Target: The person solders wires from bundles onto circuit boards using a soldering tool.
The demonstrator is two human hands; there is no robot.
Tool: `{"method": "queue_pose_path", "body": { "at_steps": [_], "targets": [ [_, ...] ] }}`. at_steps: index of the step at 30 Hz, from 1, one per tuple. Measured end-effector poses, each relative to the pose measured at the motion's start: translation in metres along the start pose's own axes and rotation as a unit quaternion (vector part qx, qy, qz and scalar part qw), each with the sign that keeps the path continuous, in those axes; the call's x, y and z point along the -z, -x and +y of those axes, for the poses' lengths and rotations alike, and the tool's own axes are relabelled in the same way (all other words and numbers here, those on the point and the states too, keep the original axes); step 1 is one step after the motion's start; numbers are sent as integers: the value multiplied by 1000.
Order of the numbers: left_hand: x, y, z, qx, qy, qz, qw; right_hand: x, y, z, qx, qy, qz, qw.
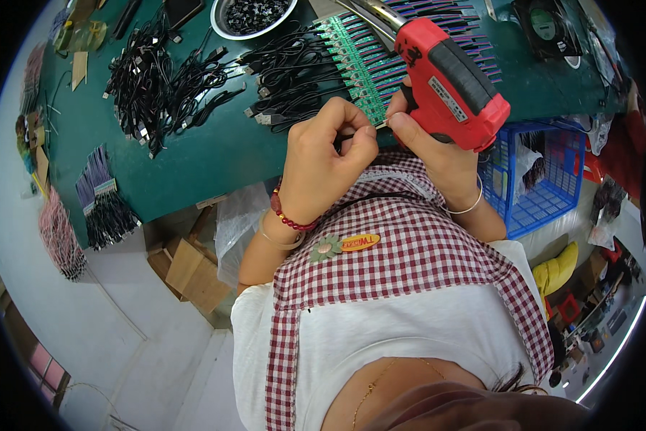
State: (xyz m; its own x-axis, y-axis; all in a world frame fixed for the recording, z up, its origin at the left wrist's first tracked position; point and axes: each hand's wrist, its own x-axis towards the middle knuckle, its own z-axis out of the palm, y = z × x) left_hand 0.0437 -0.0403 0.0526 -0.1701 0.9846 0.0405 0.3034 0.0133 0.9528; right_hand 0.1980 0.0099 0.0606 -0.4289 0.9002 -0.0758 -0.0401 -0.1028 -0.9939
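My right hand (438, 154) is closed about a red and black soldering gun (449, 86), its metal barrel tilted away toward the upper left. The gun hides part of that hand. Thumb and forefinger come together beside the near end of a row of green circuit boards (359, 72). Just left of them, my left hand (330, 154) is closed in a pinch on a black cable (343, 138), mostly hidden by the fingers. Black USB cables (294, 72) run from the boards' left side, and dark multicoloured wires (438, 16) from their right.
Bundled black cables (147, 79) lie on the green table (215, 158), below a white bowl (218, 29) of small black parts. Wire bundles (104, 190) hang at the left edge. A blue crate (542, 194) stands at right; cardboard (197, 276) lies below the table.
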Motion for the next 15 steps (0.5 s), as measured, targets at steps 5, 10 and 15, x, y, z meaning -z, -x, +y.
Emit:
{"method": "queue_pose_path", "body": {
  "at_steps": [5,10,15],
  "targets": [
    [1,-2,1,47,68,-59,995,2,3,1,-27,-23,5,999],
    [-2,-2,2,16,54,-38,998,1,-2,3,-31,5,34,999],
    [-8,-2,-2,-65,-90,43,993,4,1,7,-32,-48,44,997]
  ]
}}
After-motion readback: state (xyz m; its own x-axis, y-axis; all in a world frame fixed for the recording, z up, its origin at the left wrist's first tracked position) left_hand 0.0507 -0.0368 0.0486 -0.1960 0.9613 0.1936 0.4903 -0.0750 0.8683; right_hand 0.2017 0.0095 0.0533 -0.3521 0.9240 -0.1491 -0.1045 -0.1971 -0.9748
